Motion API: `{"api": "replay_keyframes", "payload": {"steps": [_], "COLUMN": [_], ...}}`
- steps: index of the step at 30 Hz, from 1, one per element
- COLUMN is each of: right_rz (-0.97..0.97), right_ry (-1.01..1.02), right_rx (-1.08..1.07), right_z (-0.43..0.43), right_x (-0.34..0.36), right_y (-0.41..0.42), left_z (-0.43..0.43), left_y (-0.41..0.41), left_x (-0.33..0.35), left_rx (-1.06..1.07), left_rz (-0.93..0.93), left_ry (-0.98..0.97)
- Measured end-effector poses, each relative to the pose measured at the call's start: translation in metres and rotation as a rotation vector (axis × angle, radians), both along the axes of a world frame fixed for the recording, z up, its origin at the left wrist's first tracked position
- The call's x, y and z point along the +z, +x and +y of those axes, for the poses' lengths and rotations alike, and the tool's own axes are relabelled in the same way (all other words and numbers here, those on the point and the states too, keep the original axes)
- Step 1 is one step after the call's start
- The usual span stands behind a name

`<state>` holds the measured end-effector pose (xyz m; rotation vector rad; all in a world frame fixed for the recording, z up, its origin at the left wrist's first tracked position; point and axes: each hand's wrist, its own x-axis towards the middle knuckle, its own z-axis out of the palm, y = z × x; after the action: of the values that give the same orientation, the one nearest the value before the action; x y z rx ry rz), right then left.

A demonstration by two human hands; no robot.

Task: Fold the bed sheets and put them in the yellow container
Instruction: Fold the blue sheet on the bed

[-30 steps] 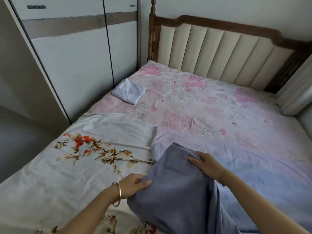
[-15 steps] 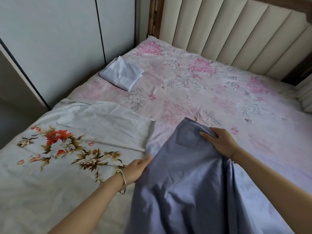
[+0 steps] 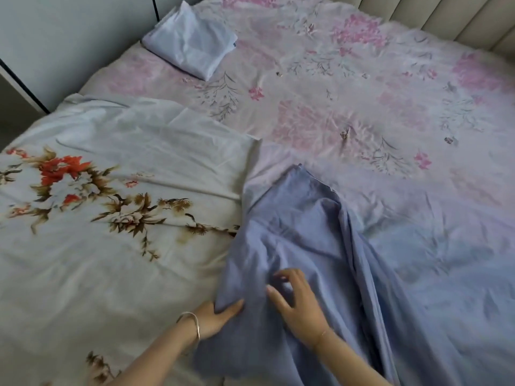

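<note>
Pink-flowered bedding (image 3: 362, 107) covers the bed, wrinkled, with a ribbed padded headboard (image 3: 446, 15) beyond the blue sheet (image 3: 301, 232) and pale wardrobe doors (image 3: 69, 37) far to its left. The blue sheet lies rumpled in long folds. Touching its left side spreads a white sheet (image 3: 111, 218) printed with red and brown flowers; beyond that sits a folded white sheet (image 3: 192, 43), roughly square. The left grip (image 3: 217, 316), with a silver bangle (image 3: 195, 324) at its wrist, pinches the blue sheet's near left edge. The right grip (image 3: 298, 302) is over the blue cloth, released, fingers loosely bent.
</note>
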<state>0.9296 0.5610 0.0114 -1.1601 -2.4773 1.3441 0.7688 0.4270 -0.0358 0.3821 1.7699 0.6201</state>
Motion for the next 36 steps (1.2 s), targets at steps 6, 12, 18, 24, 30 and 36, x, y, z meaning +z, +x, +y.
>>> {"api": "replay_keyframes", "payload": {"steps": [6,12,18,24,30,36], "right_rz": [-0.187,-0.139,0.079,-0.238,-0.205,0.201], "right_ry": [-0.1,-0.208,-0.58,-0.656,-0.675,-0.039], "right_rx": [-0.053,0.011,0.262,0.361,0.488,-0.09], "right_z": [-0.059,-0.077,-0.117,-0.192,-0.163,-0.044], "right_x": [-0.035,-0.035,0.039,-0.023,-0.031,-0.011], "right_y": [0.047,0.025,0.044,0.077,0.057,0.002], "left_z": [-0.004,-0.01,-0.08,-0.182,-0.153,-0.076], "left_y": [0.025,0.052,0.047,0.086,0.06,0.022], "left_x": [-0.002,0.017,0.075,0.015,0.005,-0.008], "left_rx": [0.196,0.295,0.282,-0.129,0.125,0.358], "left_rz": [0.205,0.225,0.139,0.192,0.146,0.145], "left_ry": [0.022,0.083,0.216,-0.163,-0.028,0.188]}}
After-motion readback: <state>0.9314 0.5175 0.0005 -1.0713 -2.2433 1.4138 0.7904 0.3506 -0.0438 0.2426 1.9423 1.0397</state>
